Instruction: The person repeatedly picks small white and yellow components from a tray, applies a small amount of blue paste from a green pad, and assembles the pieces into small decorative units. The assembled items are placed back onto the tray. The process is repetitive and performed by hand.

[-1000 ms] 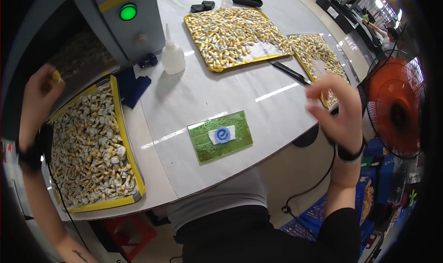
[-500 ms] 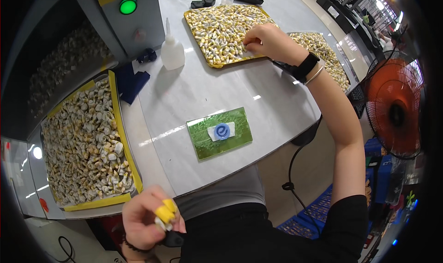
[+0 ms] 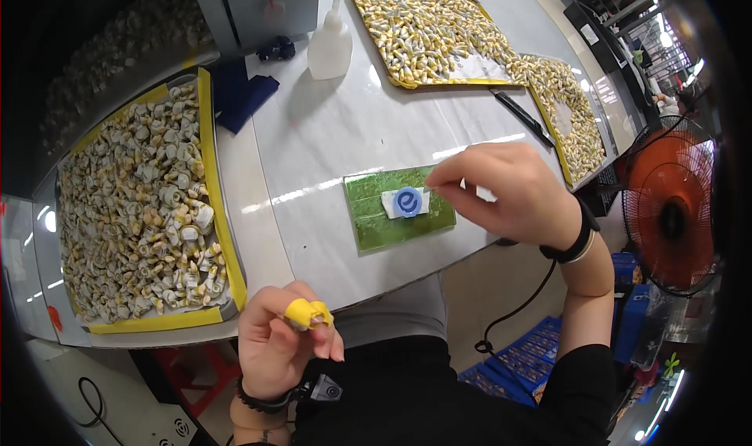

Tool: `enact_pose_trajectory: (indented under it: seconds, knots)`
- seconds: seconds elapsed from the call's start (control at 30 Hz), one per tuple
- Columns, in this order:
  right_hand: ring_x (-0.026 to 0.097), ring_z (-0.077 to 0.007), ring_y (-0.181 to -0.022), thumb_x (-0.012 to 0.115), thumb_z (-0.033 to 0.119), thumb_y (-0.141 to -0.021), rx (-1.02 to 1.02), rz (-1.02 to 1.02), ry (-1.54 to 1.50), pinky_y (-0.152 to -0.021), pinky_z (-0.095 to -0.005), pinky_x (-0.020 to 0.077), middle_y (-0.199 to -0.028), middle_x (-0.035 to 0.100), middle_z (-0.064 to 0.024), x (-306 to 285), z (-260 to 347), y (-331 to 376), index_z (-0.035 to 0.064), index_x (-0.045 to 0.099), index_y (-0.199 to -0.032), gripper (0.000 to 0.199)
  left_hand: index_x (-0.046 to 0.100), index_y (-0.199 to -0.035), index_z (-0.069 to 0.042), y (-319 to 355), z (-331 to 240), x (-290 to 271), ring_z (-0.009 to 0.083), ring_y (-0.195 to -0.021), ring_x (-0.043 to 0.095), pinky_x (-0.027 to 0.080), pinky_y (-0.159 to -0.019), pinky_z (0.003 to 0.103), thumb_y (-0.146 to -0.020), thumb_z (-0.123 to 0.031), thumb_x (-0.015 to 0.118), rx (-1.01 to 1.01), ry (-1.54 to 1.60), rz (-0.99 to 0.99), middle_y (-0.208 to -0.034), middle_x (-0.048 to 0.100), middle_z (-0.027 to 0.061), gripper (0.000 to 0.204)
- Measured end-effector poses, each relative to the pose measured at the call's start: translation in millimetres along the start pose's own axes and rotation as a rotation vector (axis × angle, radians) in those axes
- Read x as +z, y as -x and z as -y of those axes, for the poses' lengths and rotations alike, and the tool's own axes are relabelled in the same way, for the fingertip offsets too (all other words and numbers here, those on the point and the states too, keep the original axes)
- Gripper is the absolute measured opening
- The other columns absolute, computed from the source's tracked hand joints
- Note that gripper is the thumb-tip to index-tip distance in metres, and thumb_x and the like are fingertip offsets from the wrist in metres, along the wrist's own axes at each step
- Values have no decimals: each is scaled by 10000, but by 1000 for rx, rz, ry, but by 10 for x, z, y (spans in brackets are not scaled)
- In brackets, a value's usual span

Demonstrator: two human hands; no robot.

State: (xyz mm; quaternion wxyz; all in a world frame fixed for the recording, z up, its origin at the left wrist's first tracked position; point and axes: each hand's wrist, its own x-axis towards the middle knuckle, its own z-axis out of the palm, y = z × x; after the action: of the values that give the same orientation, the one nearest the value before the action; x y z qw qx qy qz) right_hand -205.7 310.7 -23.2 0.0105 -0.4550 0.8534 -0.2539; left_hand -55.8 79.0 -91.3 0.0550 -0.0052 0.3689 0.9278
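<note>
On the table in front of me lies a green rectangular plate (image 3: 372,231) with a white patch (image 3: 388,203) on it. A round blue disc (image 3: 407,202) with a dark curved mark sits on that patch. My right hand (image 3: 517,195) is just right of the disc, thumb and forefinger pinched together; whatever is between them is too small to name. My left hand (image 3: 282,340) is held at the table's front edge, fingers curled inward, yellow tape (image 3: 301,313) around one finger. Something small and pale may be at its fingertips, but I cannot make it out.
A yellow-edged tray (image 3: 215,184) of small white-and-yellow parts stands left. Another such tray (image 3: 458,81) is at the back, with a third tray (image 3: 558,144) beside it. A squeeze bottle (image 3: 330,50), dark cloth (image 3: 249,105), black knife-like tool (image 3: 523,115) and orange fan (image 3: 666,172) are around.
My right hand has come from the back tray down to the plate, beside the blue disc. My left hand has risen slightly and turned. The view has shifted.
</note>
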Motion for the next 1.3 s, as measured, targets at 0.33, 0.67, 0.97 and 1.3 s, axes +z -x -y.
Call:
enact_pose_trajectory:
  seconds: [0.33, 0.67, 0.97, 1.3]
  knots:
    - [559, -260, -722, 638, 7, -711, -83, 3, 51, -629, -343, 472, -730, 555, -86, 206, -5, 54, 18, 571, -782, 99, 517, -989, 17, -3, -10, 43, 237, -753, 655, 557, -725, 376, -749, -295, 747, -127, 5, -59, -836, 651, 163, 456]
    - [584, -228, -668, 672, -23, -649, -41, -151, -270, -569, -310, 471, -773, 580, -76, 55, 358, -18, 51, 661, -825, 191, 502, -980, 44, -120, -47, 122, 252, -705, 648, 552, -705, 472, -780, -222, 726, -345, 159, 54, -807, 639, 204, 401]
    - [553, -151, -610, 684, 16, -639, -293, -281, -426, -519, -247, 448, -733, 582, -32, 223, 559, -153, 69, 712, -739, 116, 542, -938, 31, -185, 50, 84, 188, -734, 653, 537, -683, 302, -830, -291, 671, -539, 429, 266, -819, 654, 150, 363]
    - [554, -160, -610, 702, 37, -621, -408, -256, -467, -515, -251, 453, -725, 575, -36, 323, 482, -196, 32, 678, -713, 95, 538, -944, 26, -196, 97, 123, 146, -657, 599, 540, -707, 341, -871, -317, 612, -589, 488, 346, -797, 614, 98, 359]
